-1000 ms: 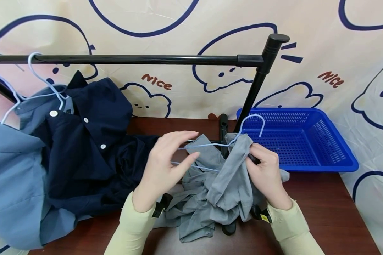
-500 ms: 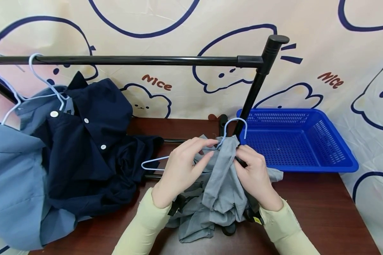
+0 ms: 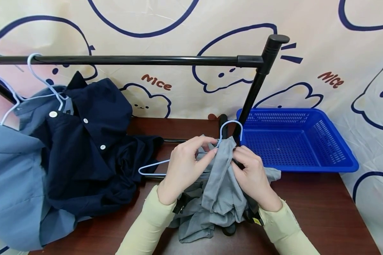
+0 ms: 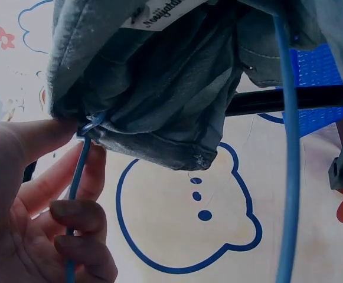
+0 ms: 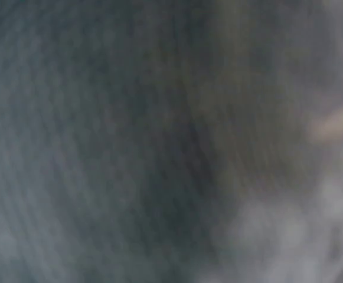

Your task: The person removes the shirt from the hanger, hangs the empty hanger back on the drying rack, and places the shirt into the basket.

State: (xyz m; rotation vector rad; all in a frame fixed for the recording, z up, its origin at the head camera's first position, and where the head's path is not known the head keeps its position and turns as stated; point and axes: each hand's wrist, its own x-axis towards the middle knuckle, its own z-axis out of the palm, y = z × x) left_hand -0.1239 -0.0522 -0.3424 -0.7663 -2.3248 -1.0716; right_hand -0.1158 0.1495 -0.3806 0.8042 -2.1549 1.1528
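A light-blue hanger (image 3: 231, 121) sits partly inside a crumpled grey shirt (image 3: 221, 184), its hook standing up past the collar. My left hand (image 3: 185, 163) pinches the hanger just below the hook; in the left wrist view, thumb and fingers curl round the wire (image 4: 78, 171) right at the edge of the cloth. One arm of the hanger pokes out bare to the left. With my right hand (image 3: 250, 173) I grip the shirt's collar area, the fingertips hidden by fabric. Blurred dark cloth (image 5: 100, 141) fills the right wrist view.
A black rack rail (image 3: 146, 60) crosses behind, joined to an upright post (image 3: 256, 86) on the right. Navy (image 3: 79, 159) and light-blue (image 3: 12, 177) shirts hang at left. A blue plastic basket (image 3: 322, 164) stands right, on the brown table (image 3: 332, 212).
My left hand has moved right to the hanger's neck and closed on it. The hook has shifted left and the hanger's left arm now sticks out. My right hand has moved slightly left with the shirt.
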